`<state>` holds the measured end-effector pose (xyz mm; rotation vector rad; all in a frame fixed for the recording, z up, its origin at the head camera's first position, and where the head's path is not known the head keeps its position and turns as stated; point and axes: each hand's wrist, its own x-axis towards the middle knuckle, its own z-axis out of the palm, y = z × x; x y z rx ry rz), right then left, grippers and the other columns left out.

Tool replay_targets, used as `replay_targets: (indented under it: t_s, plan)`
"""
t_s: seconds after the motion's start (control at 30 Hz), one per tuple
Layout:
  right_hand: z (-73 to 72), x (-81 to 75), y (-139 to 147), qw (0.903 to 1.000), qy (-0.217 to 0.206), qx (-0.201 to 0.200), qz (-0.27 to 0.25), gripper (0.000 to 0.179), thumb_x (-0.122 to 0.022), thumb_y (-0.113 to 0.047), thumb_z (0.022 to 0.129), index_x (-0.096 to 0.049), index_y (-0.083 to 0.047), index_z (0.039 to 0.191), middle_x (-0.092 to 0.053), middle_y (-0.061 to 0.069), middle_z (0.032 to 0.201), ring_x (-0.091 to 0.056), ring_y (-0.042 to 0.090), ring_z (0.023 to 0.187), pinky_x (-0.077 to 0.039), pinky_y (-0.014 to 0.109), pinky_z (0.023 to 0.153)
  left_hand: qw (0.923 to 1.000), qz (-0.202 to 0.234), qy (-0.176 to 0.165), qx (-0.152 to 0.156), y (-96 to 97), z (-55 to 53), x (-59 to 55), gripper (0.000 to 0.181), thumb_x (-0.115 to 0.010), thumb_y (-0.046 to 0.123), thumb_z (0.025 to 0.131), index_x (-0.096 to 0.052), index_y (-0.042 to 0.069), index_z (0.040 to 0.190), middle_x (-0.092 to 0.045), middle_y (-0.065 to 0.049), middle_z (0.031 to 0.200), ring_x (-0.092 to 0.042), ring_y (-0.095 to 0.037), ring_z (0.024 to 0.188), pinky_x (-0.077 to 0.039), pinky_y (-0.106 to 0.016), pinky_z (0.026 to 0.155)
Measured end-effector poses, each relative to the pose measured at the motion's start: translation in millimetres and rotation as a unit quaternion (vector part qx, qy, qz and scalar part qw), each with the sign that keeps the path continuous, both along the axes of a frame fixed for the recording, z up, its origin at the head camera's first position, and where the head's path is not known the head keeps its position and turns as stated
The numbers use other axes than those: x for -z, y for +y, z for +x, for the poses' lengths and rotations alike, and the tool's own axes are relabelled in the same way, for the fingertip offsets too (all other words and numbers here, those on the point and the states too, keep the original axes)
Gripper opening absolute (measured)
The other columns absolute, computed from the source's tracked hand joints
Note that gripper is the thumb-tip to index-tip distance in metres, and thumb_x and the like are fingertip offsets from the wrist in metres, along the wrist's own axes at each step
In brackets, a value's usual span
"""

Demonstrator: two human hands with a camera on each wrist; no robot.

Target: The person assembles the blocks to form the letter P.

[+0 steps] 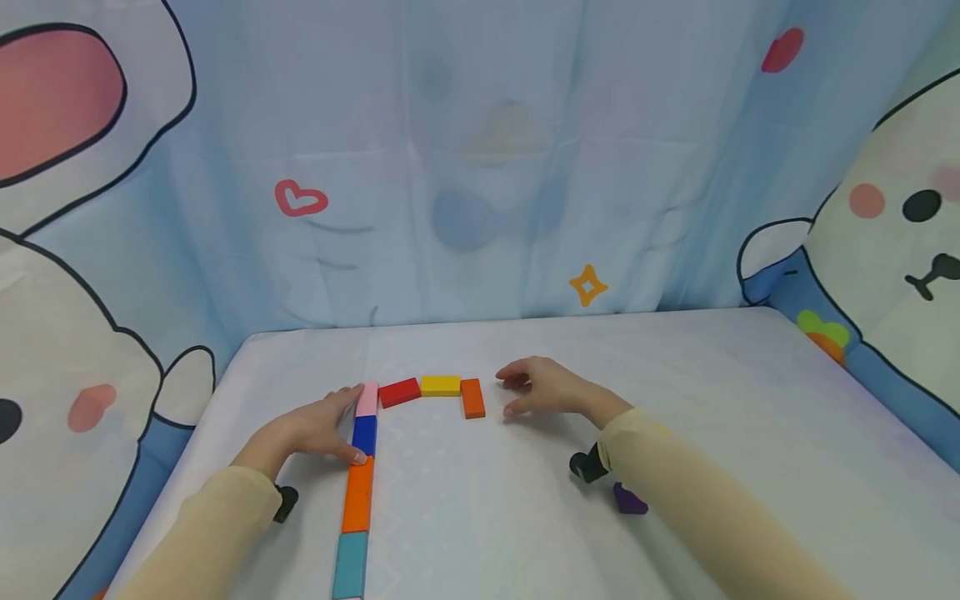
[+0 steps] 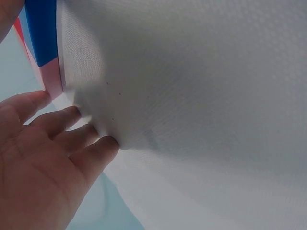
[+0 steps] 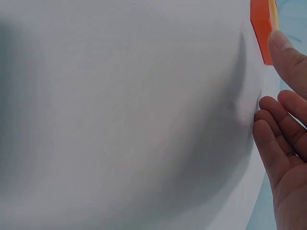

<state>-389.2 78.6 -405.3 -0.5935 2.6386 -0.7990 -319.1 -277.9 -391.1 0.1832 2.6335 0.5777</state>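
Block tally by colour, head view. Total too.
Orange blocks: 2
Pink block: 1
Blue block: 1
Teal block: 1
Red block: 1
Yellow block: 1
Purple block: 1
Total: 8; bottom-edge sliver uncounted, too small to tell.

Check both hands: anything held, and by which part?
Nothing held: the left hand touches the pink block, its thumb by the near end of the blue block; the right hand is empty.

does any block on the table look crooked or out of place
The red block looks askew: it slants, while the yellow block beside it lies nearly level. The purple block also stands out, lying apart from the joined blocks, by the right sleeve. I see no spill or damage.
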Motion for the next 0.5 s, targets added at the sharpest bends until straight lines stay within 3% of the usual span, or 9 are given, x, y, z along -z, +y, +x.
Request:
replay_targets:
  t_s: [0.5]
  plan:
    - [32.7, -2.2, 58.9, 0.9995, 0.021, -0.011, -0.022, 0.055, -0.083, -0.025, 0.087, -0.065, -0.002, 0.134, -0.070, 0.009, 0.127, -0.062, 0.025, 0.116, -0.054, 0.046, 0.107, 1.0000, -0.002, -0.003, 0.003, 1.9, 1.6, -2.8, 0.108, -0.086, 0.031, 0.081, -0.020, 0.006, 0.163, -0.021, -0.027, 0.167, -0.017, -0.049, 0.155, -0.025, -0.071, 0.120]
